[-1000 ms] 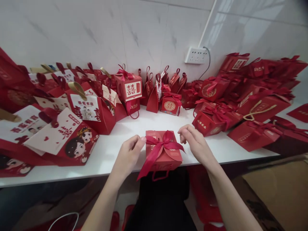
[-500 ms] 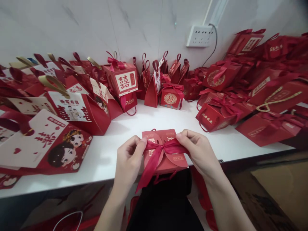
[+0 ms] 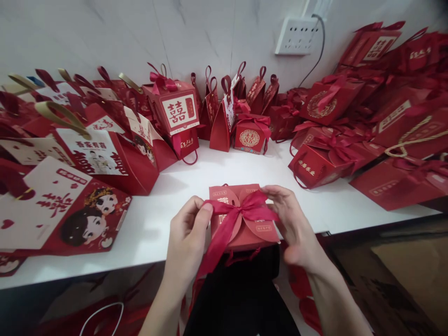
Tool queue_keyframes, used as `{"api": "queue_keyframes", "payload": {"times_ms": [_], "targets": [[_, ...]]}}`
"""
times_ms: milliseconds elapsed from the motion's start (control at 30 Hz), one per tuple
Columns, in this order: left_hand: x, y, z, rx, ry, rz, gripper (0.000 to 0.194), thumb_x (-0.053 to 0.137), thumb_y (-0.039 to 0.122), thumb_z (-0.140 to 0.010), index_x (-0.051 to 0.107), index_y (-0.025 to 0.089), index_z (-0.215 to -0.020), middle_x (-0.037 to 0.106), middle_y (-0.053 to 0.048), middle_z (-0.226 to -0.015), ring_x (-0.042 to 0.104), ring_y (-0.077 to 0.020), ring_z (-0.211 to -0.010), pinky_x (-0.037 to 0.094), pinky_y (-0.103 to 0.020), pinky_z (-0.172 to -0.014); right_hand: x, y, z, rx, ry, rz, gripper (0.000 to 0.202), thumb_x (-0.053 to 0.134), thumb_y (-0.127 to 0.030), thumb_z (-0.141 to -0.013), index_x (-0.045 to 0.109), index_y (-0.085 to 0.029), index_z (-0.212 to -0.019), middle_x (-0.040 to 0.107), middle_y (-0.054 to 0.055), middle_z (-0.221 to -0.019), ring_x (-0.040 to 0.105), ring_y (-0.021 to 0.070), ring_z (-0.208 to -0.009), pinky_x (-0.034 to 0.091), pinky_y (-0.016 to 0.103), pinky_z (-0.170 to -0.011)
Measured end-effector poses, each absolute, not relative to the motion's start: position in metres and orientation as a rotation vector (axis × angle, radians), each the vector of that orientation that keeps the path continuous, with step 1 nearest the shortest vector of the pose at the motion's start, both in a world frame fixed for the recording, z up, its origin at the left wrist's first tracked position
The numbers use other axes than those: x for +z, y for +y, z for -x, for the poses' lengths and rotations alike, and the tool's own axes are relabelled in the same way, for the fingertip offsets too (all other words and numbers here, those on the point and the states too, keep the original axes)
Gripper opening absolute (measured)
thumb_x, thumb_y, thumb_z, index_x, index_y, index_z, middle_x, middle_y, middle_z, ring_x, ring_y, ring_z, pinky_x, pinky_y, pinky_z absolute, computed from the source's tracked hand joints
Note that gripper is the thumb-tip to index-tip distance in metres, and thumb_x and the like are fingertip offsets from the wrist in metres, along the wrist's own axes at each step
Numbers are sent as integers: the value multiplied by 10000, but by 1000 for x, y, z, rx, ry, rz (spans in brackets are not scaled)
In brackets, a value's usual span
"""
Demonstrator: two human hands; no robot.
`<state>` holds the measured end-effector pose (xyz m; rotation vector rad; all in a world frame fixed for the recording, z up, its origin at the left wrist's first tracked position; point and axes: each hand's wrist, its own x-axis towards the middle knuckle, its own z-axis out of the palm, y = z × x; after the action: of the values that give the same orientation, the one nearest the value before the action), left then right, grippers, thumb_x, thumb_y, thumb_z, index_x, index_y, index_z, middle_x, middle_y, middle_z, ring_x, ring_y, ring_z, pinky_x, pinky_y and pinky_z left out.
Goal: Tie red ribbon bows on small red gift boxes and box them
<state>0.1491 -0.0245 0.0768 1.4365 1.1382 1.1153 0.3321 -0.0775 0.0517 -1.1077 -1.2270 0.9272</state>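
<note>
White socket panel (image 3: 297, 37) on marbled wall (image 3: 203, 23)

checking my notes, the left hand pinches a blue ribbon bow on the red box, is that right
Not quite: the ribbon bow is red, not blue, as the head view shows. The left hand does pinch it, on the red box.

Counter (image 3: 199, 172): plain white
Wall (image 3: 203, 28): pale, with grey veining
Tied box (image 3: 250, 233) at the counter's front edge: red, with pale gold characters and small gold-framed labels
Ribbon bow (image 3: 240, 211): plain crimson
Cartoon bag (image 3: 52, 205) toward the front edge's left end: white flap with red hearts and characters; red side printed with two black-haired figures
Medallion box (image 3: 249, 139) near the back edge: red, round gold medallion, bluish patterned strip at its base
Panel box (image 3: 179, 111), also near the back edge: red, white panel, large red characters
</note>
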Motion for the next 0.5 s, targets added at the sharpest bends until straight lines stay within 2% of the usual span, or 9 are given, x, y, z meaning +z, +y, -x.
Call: {"api": "queue_keyframes", "payload": {"times_ms": [33, 100, 167, 267, 400, 500], "targets": [[78, -25, -149, 1124, 1131, -1451, 257, 498, 292, -864, 447, 178, -639, 397, 59, -541, 350, -59, -479, 317, -158, -446, 52, -81, -334, 896, -1348, 1160, 924, 773, -591, -571, 347, -301, -1339, 377, 81, -1377, 449, 288, -1217, 424, 417, -995], [81, -26, -148, 1161, 1122, -1505, 172, 522, 273, -860, 505, 181, -716, 495, 46, -624, 448, -63, -550, 376, -153, -501, 54, -85, -335, 858, -1525, 1293, 1034, 779, -430, -648, 127, -329, -1445, 170, 73, -1514, 277, 312, -1362, 328, 489, -1081], [84, -30, -149, 1223, 1138, -1610, 115, 535, 248, -865, 535, 185, -768, 539, 32, -710, 504, -73, -632, 414, -163, -561, 54, -87, -334, 824, -1603, 1342, 1057, 764, -324, -687, 38, -345, -1456, 154, 79, -1527, 232, 308, -1389, 332, 514, -1080], [88, -40, -150, 1406, 1095, -1896, 33, 560, 176, -853, 553, 182, -821, 520, 15, -778, 507, -86, -714, 434, -194, -641, 53, -88, -328, 749, -1590, 1284, 1090, 796, -329, -662, 45, -362, -1452, 221, 90, -1499, 270, 308, -1377, 398, 501, -1046], [91, -64, -156, 1561, 887, -2382, 112, 628, 89, -792, 620, 172, -867, 478, 0, -772, 459, -115, -785, 418, -227, -705, 52, -97, -317, 569, -1538, 1183, 1026, 787, -318, -685, 99, -397, -1442, 250, 67, -1467, 302, 297, -1364, 406, 493, -1052], [91, -84, -163, 1665, 782, -2552, 125, 612, 68, -801, 668, 166, -855, 456, 0, -706, 420, -130, -778, 395, -260, -739, 53, -108, -311, 455, -1502, 1103, 943, 744, -276, -736, 130, -387, -1443, 282, 70, -1449, 288, 287, -1369, 398, 498, -1061]]}}
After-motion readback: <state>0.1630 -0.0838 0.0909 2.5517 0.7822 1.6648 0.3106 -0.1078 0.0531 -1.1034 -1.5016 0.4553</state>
